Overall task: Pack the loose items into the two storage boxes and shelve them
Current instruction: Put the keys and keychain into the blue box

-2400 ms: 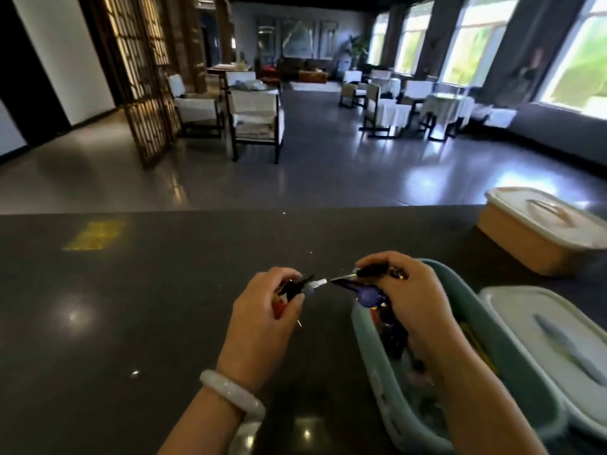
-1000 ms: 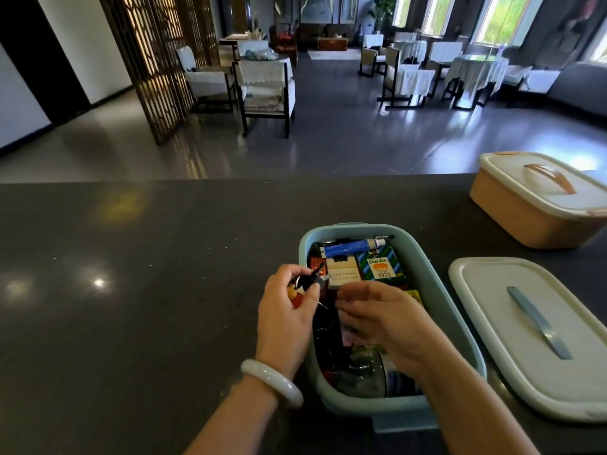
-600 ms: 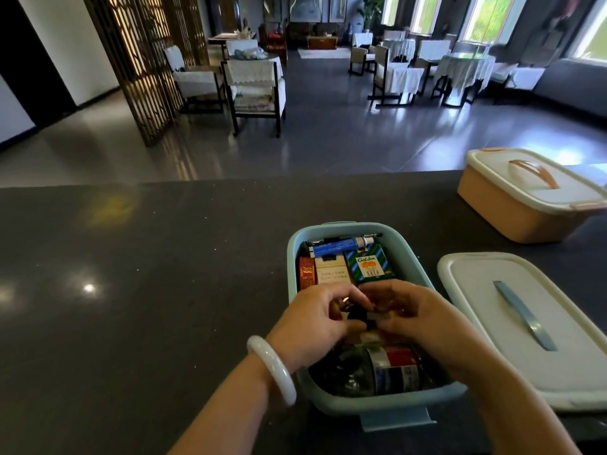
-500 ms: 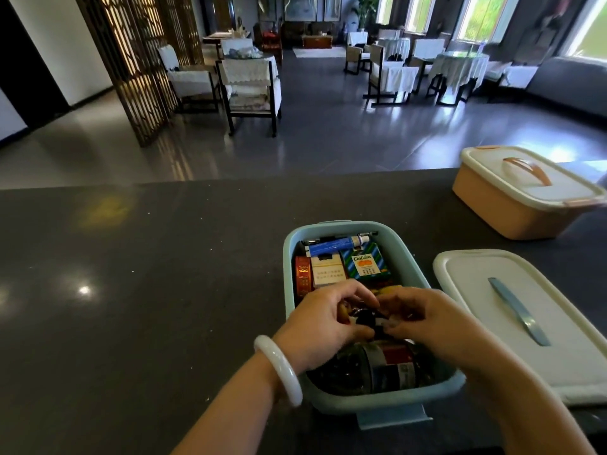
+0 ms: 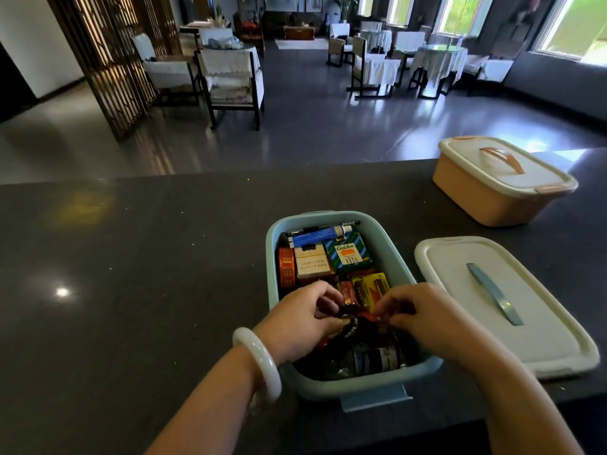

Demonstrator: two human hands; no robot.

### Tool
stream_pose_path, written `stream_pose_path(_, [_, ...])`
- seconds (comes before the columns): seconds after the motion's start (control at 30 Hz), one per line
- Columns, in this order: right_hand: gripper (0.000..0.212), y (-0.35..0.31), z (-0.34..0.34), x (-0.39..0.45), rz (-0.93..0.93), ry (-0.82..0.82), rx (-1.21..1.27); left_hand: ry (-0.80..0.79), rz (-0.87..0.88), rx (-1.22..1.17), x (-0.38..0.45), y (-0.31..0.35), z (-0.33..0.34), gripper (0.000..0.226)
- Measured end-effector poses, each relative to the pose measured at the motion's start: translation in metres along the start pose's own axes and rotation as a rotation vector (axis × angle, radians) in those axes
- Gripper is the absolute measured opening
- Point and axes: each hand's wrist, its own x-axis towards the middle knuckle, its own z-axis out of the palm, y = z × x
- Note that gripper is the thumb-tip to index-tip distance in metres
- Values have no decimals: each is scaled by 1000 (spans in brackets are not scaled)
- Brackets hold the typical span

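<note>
Presently, from the head view, both hands are seen low inside the blue box on the counter. The left hand and right hand have curled fingers pinching a small dark and red item among the packed cartons and batteries; what it is cannot be told. Packing of this box is judged nearly done. Its lid lies just beside it, and the orange box stands closed farther off. Next, the item must be released and the lid fitted.
</note>
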Motion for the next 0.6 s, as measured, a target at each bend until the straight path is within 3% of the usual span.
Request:
stream_pose_path(0.17, [25,-8,10,4,-58,-84,11,57,16,225,-6,-1,2,35])
stream_pose_path(0.3, [26,-11,27,7,-68,-163,12,242,120,432,-10,-6,-2,36])
stream_pose_path(0.47, [29,-13,38,10,-34,-32,-3,436,162,503,-10,-21,-15,40])
stream_pose_path(0.6, [48,-21,45,13,-62,-55,-127,535,115,437,-10,-37,-12,52])
